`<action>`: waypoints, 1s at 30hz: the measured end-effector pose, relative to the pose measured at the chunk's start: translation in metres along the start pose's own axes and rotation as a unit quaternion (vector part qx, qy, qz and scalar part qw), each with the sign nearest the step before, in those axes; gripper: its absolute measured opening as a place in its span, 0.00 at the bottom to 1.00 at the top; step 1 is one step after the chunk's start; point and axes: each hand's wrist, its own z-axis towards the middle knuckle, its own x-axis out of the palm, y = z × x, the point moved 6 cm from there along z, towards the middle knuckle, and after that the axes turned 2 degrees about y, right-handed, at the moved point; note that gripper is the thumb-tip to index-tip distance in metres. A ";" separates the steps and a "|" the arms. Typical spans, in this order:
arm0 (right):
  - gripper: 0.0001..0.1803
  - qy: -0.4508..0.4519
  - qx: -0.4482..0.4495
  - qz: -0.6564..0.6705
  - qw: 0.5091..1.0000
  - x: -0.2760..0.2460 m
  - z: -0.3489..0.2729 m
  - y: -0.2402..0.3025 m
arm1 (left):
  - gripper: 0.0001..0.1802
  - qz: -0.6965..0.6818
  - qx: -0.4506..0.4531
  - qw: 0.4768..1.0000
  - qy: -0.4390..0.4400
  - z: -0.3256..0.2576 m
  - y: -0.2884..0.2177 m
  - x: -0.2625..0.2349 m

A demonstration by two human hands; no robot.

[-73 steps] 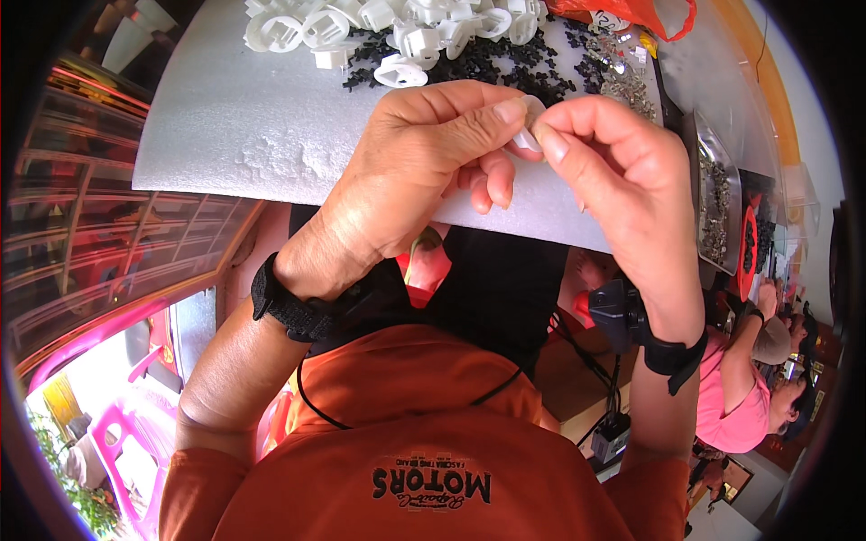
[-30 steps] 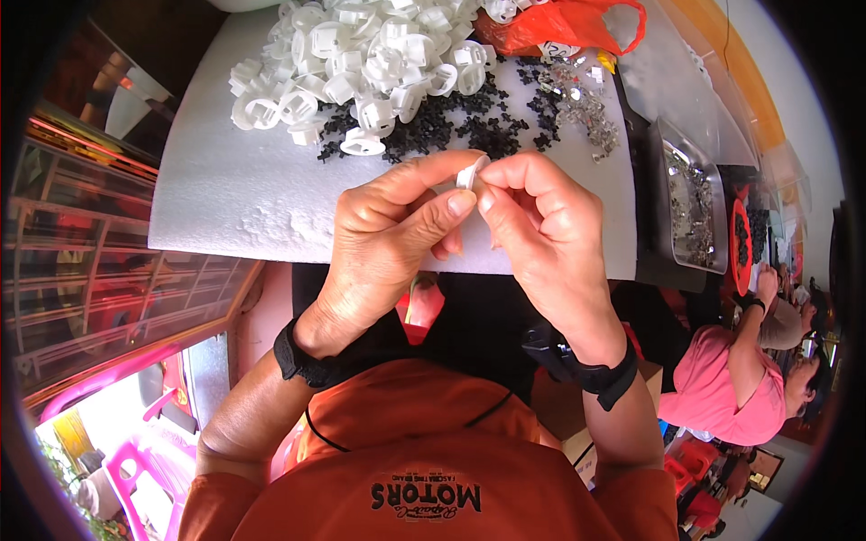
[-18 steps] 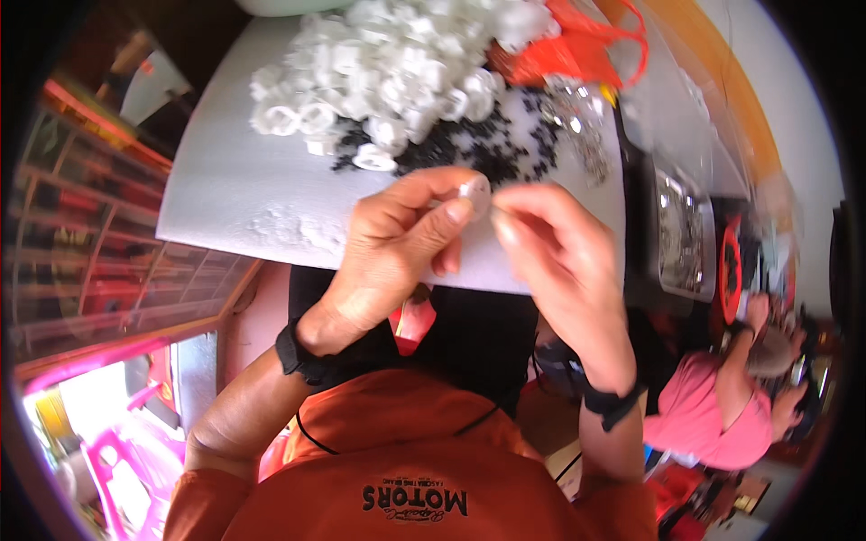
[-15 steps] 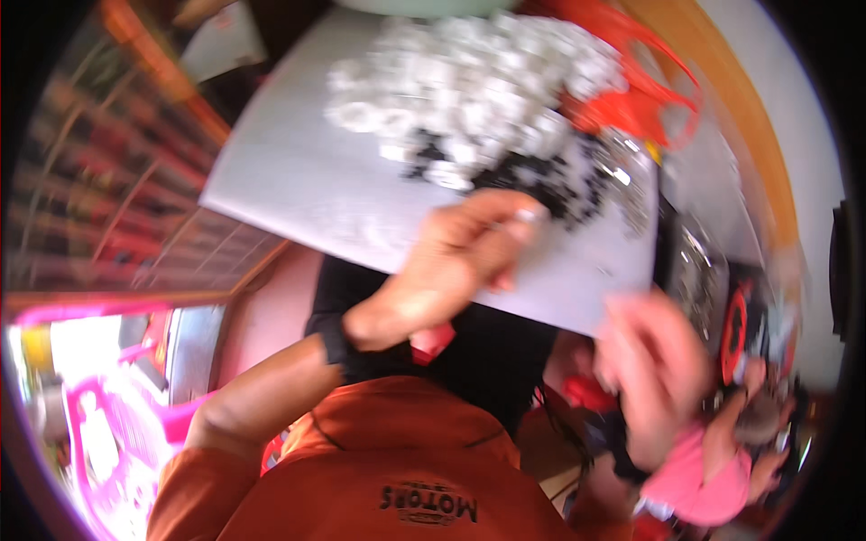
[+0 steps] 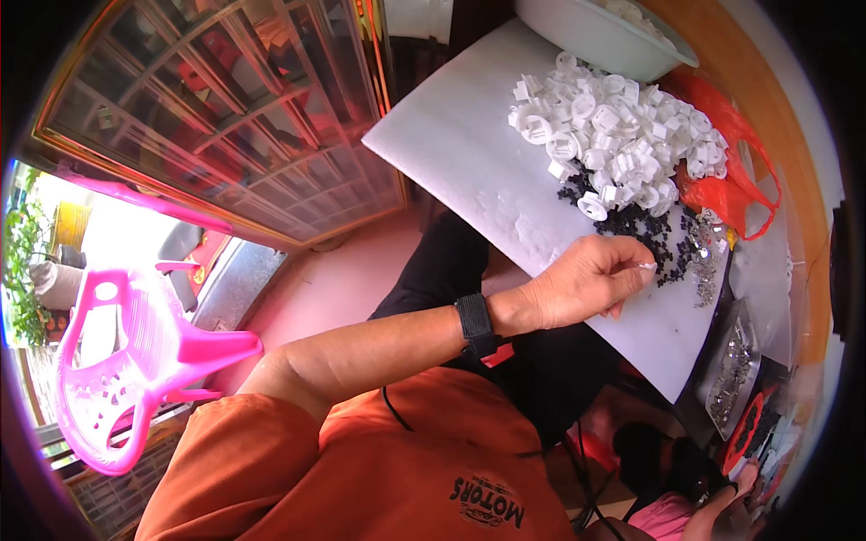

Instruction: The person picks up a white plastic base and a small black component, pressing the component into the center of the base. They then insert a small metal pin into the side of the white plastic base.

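Observation:
My left hand [image 5: 591, 281] reaches over the front edge of a white foam-topped table [image 5: 451, 135], a dark strap on its wrist. Thumb and forefinger are pinched, with a tiny whitish spot at their tips; whether it is a small part or a nail I cannot make out. Just beyond the fingers lie loose small black parts [image 5: 636, 225] and a strip of small shiny metal pieces [image 5: 705, 270]. Behind them rises a heap of white plastic fittings [image 5: 622, 126], some round, some square. My right hand is out of view.
A pale basin [image 5: 600, 36] stands behind the heap, with a red plastic bag [image 5: 740, 171] to its right. A clear bag of metal parts [image 5: 729, 379] lies beyond the right edge. Another person's arm [image 5: 713, 514] shows lower right. A pink plastic chair [image 5: 149, 361] stands left.
The view has swung left, so table and heap appear farther right. My right hand, blurred near the table's front corner before, has left the view. My left hand keeps its pinch near the black parts.

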 end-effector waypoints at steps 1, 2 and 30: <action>0.29 0.036 -0.001 0.035 0.999 0.009 -0.004 -0.005 | 0.14 -0.005 0.000 1.000 -0.004 -0.001 0.000 -0.001; 0.29 0.073 -0.002 0.070 0.995 0.018 -0.007 -0.011 | 0.14 -0.009 -0.001 1.000 -0.008 -0.002 0.000 -0.001; 0.27 0.307 -0.171 0.461 0.815 0.044 -0.051 -0.040 | 0.14 -0.040 0.005 0.999 -0.029 0.004 0.002 -0.008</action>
